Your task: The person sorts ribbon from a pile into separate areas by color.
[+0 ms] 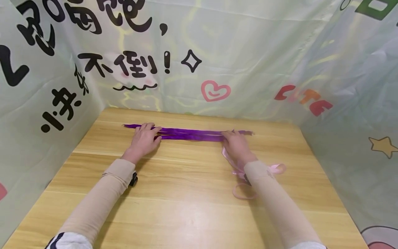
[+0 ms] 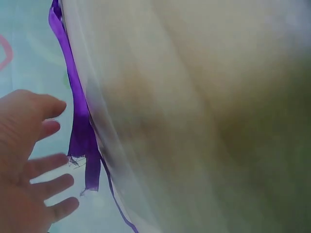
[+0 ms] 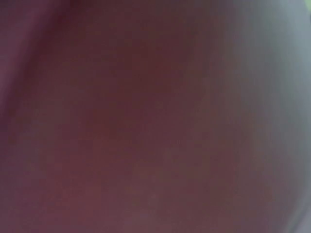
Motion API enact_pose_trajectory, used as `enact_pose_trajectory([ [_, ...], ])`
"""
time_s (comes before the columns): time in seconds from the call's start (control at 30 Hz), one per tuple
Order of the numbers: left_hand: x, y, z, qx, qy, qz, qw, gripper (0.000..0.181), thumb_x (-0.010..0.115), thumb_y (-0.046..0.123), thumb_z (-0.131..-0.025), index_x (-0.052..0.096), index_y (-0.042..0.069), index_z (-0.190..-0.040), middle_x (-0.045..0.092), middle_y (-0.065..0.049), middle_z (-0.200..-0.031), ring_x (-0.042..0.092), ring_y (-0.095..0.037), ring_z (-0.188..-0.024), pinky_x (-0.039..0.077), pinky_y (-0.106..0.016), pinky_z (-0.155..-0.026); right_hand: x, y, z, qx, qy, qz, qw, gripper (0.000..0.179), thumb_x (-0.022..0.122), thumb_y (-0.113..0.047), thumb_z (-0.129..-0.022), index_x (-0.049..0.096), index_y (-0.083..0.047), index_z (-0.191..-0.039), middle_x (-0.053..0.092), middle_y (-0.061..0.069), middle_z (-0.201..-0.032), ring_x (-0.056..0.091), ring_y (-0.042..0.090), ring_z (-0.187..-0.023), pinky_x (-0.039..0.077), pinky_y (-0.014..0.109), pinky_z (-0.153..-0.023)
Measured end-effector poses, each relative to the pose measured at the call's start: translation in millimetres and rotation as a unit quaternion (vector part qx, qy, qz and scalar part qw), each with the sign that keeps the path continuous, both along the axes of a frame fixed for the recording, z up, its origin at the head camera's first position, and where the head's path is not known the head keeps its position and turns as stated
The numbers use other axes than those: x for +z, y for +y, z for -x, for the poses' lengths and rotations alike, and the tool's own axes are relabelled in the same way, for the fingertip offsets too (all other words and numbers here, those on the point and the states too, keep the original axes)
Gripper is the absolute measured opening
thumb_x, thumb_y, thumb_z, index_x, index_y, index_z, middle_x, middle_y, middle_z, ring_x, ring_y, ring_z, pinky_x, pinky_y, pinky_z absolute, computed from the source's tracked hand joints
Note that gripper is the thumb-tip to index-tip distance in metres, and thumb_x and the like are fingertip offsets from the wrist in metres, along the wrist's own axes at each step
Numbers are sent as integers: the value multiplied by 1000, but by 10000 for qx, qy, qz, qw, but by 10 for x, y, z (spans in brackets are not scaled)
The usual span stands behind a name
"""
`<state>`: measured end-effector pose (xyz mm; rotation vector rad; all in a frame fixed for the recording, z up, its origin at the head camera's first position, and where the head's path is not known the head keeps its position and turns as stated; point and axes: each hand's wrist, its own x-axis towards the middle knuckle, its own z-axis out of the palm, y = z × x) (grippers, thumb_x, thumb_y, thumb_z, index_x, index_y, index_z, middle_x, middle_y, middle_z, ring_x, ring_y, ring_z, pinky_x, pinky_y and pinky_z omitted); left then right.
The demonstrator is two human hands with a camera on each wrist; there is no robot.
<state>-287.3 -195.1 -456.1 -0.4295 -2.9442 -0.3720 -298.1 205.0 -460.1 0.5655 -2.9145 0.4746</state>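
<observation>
One pink ribbon bundle (image 1: 277, 168) lies right, nearest. The left hand (image 1: 144, 140), fingers spread, and right hand (image 1: 237, 147), grip unclear, flank purple ribbon strands (image 1: 191, 135) on the far table (image 1: 186, 193). Far cloth (image 1: 248, 52) reads "不倒!", "CUTE".

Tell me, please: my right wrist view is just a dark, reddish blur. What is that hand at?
Observer: The head view shows the right hand at a purple ribbon.
Visitor: Where's the other hand?
Observer: The left hand is near the ribbon's left part.
Visitor: Is anything else lying around?
Observer: Yes, a pink ribbon on the wooden table, partly hidden by the right arm.
</observation>
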Motion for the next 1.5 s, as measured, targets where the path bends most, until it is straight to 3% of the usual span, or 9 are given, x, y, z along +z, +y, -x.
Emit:
enact_pose_trajectory([
  [0.17,30,18,-13,-133,-262,292,9991,45,59,31,-105,64,9,-144,59,-20,-151,43,-50,-147,31,-68,-119,-2,-6,-23,-87,4,181,9998,25,61,-18,-106,74,-9,-125,77,13,-123,63,38,-115,42,61,-111],
  [0.3,19,21,-11,-171,-409,622,9971,43,58,32,-106,67,7,-140,67,-18,-141,54,-48,-139,30,-72,-119,-2,3,-34,-32,15,15,10000,20,60,-15,-105,78,-8,-105,79,12,-109,63,35,-104,47,57,-102],
  [0.4,10,17,-7,-248,-391,767,9960,42,58,30,-106,67,6,-140,70,-19,-136,62,-44,-131,33,-72,-118,1,14,-46,-21,18,-73,10000,21,59,-13,-104,79,-7,-98,79,10,-101,62,33,-97,47,54,-98],
  [0.47,6,9,-5,-327,-361,753,9960,41,59,27,-106,67,5,-139,72,-21,-132,66,-43,-125,41,-67,-114,1,20,-51,-37,-9,-80,10000,22,58,-12,-104,78,-8,-95,79,9,-99,61,32,-94,47,52,-97],
  [0.67,-10,-32,12,-472,-372,356,9976,35,60,19,-107,70,0,-134,73,-23,-127,69,-44,-119,55,-56,-102,-25,51,-26,7,58,-193,9998,19,61,-12,-101,79,-5,-100,80,11,-101,62,33,-91,49,49,-92],
  [0.77,-13,-58,34,-369,-358,155,9986,34,58,18,-108,69,-1,-134,72,-23,-128,69,-43,-119,55,-55,-102,-38,66,-5,36,43,-123,9999,22,60,-14,-103,79,-6,-96,80,11,-99,65,33,-92,50,49,-94],
  [0.93,-12,-87,82,-199,-198,193,9994,37,61,13,-106,64,-3,-140,73,-26,-124,73,-42,-105,59,-53,-93,-13,73,3,0,-64,38,10000,32,56,-22,-108,76,-9,-87,77,8,-87,68,31,-86,52,52,-97],
  [1.17,-29,-78,137,-17,-179,196,9996,38,61,14,-106,64,-1,-141,74,-26,-121,73,-44,-105,59,-54,-91,22,83,-9,-154,-152,152,9997,21,60,-10,-102,80,-4,-104,80,13,-102,67,36,-93,50,53,-97],
  [1.5,28,-97,160,94,-243,104,9996,43,60,2,-101,63,1,-143,73,-28,-121,72,-44,-100,59,-55,-90,3,96,16,-262,-156,145,9994,20,64,-8,-98,80,-5,-110,80,14,-108,66,37,-98,50,54,-98],
])
